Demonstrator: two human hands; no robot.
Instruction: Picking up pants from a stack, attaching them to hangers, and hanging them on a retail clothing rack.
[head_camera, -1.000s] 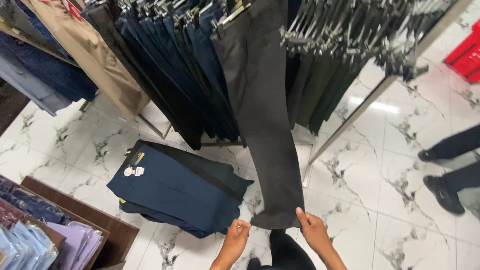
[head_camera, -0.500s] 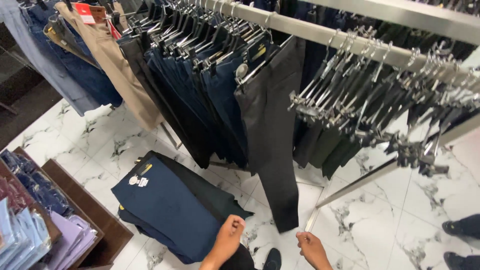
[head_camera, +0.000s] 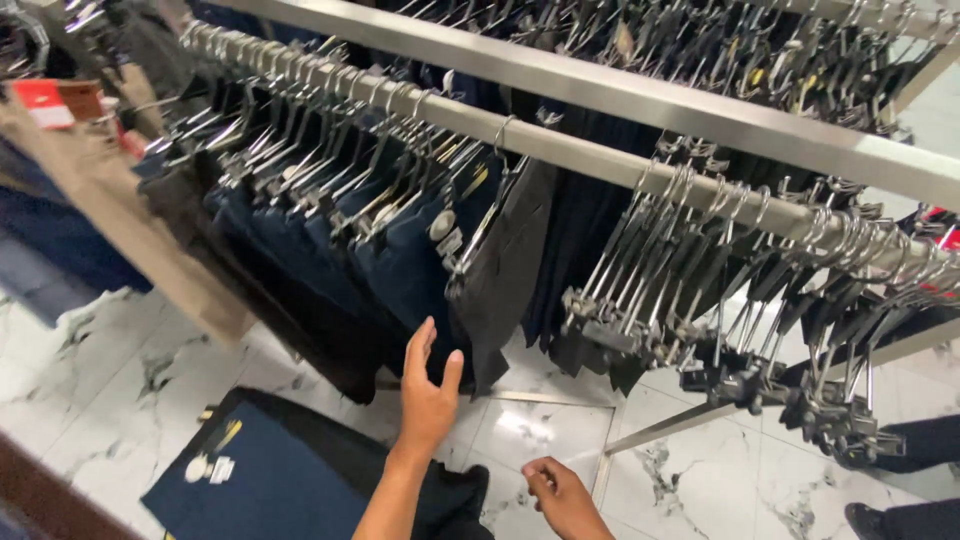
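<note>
L hand (head_camera: 428, 392) open, reaching at dark trousers (head_camera: 505, 270) on rail (head_camera: 560, 150); R hand (head_camera: 560, 492) loosely curled, empty; folded navy stack (head_camera: 270, 480) underfoot.

two hands (head_camera: 428, 395), two metal rails (head_camera: 640, 95)

A white marble floor (head_camera: 100, 390) carries a folded navy trouser stack (head_camera: 270, 480) lying directly on it, just below the metal rail (head_camera: 600, 160) of hanging trousers.
</note>
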